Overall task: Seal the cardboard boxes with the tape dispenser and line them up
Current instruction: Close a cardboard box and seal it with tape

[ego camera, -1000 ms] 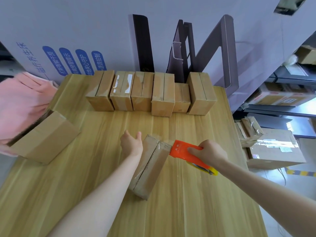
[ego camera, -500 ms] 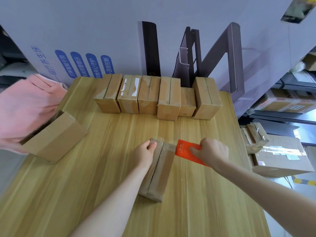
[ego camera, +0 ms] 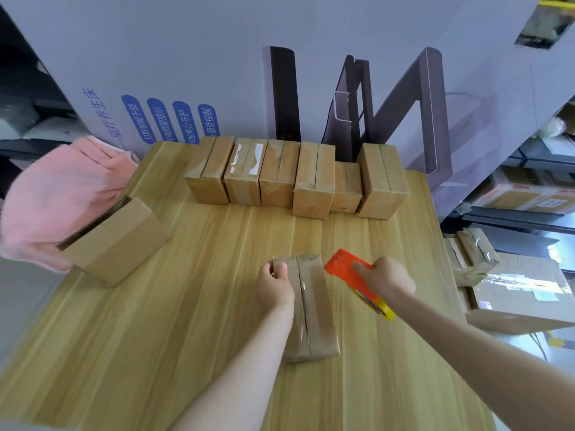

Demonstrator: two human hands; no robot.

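Gripping left hand (ego camera: 275, 286): fingers curled on box (ego camera: 314, 306), lower centre.
Right hand (ego camera: 385, 279): fingers clasp tape dispenser (ego camera: 345, 269), beside box.

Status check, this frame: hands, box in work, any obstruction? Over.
Left hand grips near box at far corner. Right hand holds tape dispenser beside it. Nothing between box and back row.

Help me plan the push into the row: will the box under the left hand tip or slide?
Probably slides: the box lies flat on the smooth table. Likely stiff, with tape along its seam. Seems light; the left hand alone grips it.
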